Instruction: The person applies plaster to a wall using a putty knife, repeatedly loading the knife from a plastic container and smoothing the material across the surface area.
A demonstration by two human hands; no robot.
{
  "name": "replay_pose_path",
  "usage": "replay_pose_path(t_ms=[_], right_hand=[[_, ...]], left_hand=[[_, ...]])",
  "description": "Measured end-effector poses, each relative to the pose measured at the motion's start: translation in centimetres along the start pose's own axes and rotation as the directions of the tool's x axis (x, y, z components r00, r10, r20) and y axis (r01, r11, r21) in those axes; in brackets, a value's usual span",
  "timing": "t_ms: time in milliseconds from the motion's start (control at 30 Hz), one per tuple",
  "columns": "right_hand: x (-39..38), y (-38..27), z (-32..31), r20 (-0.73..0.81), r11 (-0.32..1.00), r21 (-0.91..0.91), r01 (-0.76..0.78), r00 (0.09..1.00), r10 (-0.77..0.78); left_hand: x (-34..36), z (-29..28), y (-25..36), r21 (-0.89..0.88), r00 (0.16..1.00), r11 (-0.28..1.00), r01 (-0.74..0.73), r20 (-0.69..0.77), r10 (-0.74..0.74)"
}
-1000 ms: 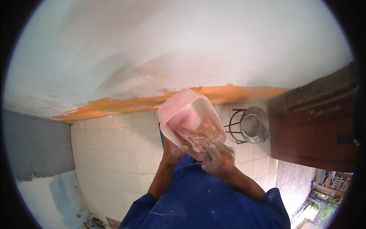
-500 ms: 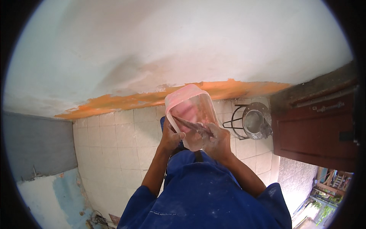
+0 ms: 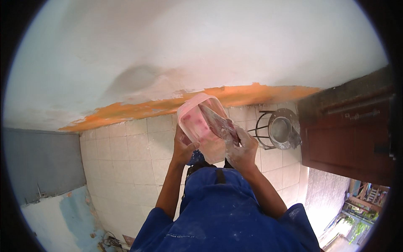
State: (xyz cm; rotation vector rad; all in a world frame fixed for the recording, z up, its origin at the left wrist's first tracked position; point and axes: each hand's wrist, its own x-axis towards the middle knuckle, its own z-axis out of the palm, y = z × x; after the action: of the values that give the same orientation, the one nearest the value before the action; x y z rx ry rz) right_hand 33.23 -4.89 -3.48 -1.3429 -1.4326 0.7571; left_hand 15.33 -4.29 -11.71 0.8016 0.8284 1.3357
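Observation:
My left hand (image 3: 184,148) is closed around the left side of a pink translucent plastic tub (image 3: 197,100), its thumb on the near rim. The tub is tilted with its mouth toward me, and pale residue coats its inside. My right hand (image 3: 243,148), dusted with white, grips a broad flat scraper (image 3: 218,122) smeared with greyish-white paste. The scraper's blade slants into the tub's mouth, its far end near the upper inside wall. Part of the scraper is hidden by the fingers.
Ahead rises a whitish coated wall (image 3: 201,46) with a bare orange strip (image 3: 239,95) along its bottom. To the right, a round stool (image 3: 270,126) bears a bowl (image 3: 280,129) and a crumpled plastic bag (image 3: 295,138). A brown door (image 3: 344,143) stands beyond; pale tiles (image 3: 130,155) cover the floor.
The scraper has turned from nearly edge-on to showing its broad face and has moved up in the tub. The tub has shifted slightly left and tilted.

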Motion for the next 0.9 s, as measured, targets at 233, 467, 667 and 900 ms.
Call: replay_pose_path(t_ms=[233,467,667,900], right_hand=[[-1.2,1.4,2.4,0.068,0.955,-0.234,0.185,0.982,-0.173],[-3.9,1.0,5.6,-0.047,0.987,-0.160,0.029,0.998,-0.037],[-4.9,-0.5,6.6,-0.082,0.977,-0.153,-0.146,0.987,0.135],[-5.3,-0.3,5.6,-0.019,0.960,0.052,-0.277,0.960,0.278]], left_hand=[[-1.0,-0.9,0.7,-0.037,0.996,0.998,0.059,0.065,-0.057],[-1.3,-1.1,0.8,-0.097,0.999,0.995,-0.026,0.030,0.029],[-1.6,-2.6,1.0,-0.039,0.995,0.999,0.001,0.098,0.003],[-2.1,-4.9,0.0,0.091,0.985,0.996,-0.016,0.172,0.000]])
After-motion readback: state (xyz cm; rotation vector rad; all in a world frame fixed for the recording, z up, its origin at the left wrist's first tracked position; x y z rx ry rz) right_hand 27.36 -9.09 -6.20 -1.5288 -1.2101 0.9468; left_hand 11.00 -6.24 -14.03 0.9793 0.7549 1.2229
